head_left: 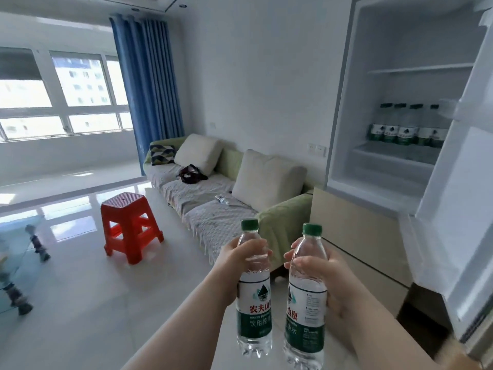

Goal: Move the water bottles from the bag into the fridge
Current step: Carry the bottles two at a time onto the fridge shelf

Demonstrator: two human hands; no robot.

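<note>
Each hand grasps one upright water bottle at lower centre: the left hand (234,259) holds the left bottle (254,297), the right hand (324,273) the right bottle (305,303). The open fridge (378,166), four bottles shelved, lies up and right, nearer the right hand.

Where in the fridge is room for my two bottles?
The white top shelf of the open white fridge is bare. Below it, four green-capped clear water bottles crowd the back; only the front strip looks free.
</note>
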